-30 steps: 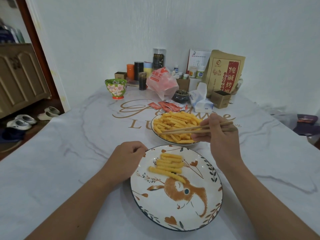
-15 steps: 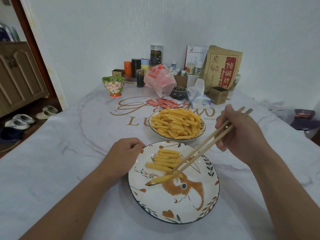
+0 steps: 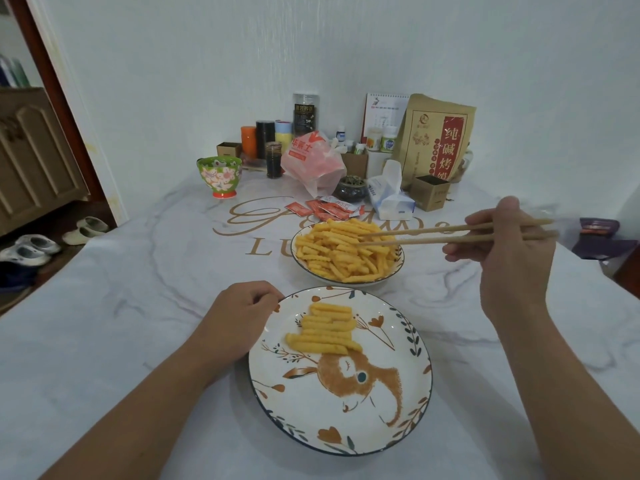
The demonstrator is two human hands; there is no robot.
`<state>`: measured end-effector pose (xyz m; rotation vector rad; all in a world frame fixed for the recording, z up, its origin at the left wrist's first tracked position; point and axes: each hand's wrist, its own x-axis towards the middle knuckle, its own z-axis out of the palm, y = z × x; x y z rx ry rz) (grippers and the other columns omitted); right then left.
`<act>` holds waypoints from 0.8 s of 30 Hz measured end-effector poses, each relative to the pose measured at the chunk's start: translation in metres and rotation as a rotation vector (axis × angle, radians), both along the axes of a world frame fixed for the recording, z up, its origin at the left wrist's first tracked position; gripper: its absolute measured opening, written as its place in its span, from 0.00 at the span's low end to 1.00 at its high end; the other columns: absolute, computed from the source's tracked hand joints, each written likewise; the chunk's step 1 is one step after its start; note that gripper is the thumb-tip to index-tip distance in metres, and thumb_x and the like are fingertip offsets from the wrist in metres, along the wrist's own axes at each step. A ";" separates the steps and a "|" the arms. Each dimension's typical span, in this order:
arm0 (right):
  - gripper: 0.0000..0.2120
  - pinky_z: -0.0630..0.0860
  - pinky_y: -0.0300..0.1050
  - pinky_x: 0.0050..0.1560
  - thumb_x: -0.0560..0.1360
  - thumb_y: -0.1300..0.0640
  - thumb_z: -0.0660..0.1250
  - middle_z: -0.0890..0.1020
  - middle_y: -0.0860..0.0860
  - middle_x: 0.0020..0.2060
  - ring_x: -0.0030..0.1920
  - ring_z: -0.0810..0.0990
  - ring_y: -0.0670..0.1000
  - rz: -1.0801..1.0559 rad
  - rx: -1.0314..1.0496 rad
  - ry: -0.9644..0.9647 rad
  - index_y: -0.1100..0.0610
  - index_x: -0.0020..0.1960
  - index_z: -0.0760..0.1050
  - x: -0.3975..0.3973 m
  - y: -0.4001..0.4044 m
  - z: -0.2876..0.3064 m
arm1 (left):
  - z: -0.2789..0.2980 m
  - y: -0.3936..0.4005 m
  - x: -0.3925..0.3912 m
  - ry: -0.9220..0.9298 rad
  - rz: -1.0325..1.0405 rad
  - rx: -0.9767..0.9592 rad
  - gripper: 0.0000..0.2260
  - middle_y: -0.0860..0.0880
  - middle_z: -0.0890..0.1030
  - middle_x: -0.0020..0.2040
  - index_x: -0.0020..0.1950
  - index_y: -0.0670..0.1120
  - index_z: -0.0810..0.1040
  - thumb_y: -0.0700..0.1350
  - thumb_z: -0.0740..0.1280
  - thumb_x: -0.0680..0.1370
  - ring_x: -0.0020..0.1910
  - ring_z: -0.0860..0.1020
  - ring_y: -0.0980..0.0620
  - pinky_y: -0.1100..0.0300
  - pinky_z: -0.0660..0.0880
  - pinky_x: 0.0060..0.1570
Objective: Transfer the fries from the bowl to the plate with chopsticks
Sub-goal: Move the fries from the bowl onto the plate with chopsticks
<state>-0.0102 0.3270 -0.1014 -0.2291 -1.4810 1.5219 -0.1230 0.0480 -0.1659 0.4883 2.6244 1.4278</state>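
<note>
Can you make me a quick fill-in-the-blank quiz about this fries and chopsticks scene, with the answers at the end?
1. The right hand holds the chopsticks with their tips over the ____.
2. The left hand rests against the rim of the ____.
3. The fries on the plate lie just above a painted ____.
4. The tissue pack sits on the ____ beyond the fries in the bowl.

Answers: bowl; plate; rabbit; table
</note>
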 end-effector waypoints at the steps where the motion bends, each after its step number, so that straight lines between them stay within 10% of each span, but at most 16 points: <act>1: 0.22 0.79 0.46 0.27 0.86 0.51 0.58 0.80 0.52 0.27 0.25 0.80 0.57 -0.005 0.021 -0.001 0.61 0.39 0.77 0.000 -0.002 0.000 | 0.000 0.000 0.000 0.002 -0.003 -0.002 0.15 0.58 0.85 0.38 0.42 0.51 0.85 0.40 0.62 0.82 0.33 0.79 0.63 0.70 0.69 0.29; 16: 0.17 0.80 0.45 0.28 0.84 0.54 0.60 0.81 0.49 0.29 0.26 0.81 0.55 -0.008 0.190 -0.073 0.59 0.41 0.78 -0.006 -0.022 -0.008 | -0.002 0.000 -0.002 0.016 -0.002 -0.009 0.15 0.59 0.84 0.35 0.41 0.51 0.85 0.40 0.62 0.82 0.29 0.77 0.65 0.72 0.67 0.26; 24: 0.27 0.72 0.42 0.23 0.85 0.49 0.57 0.76 0.51 0.24 0.21 0.75 0.54 0.187 -0.144 0.034 0.56 0.31 0.76 0.003 -0.010 0.007 | 0.000 0.001 -0.002 0.019 -0.004 -0.006 0.14 0.58 0.84 0.35 0.41 0.50 0.85 0.41 0.63 0.82 0.31 0.77 0.65 0.70 0.68 0.29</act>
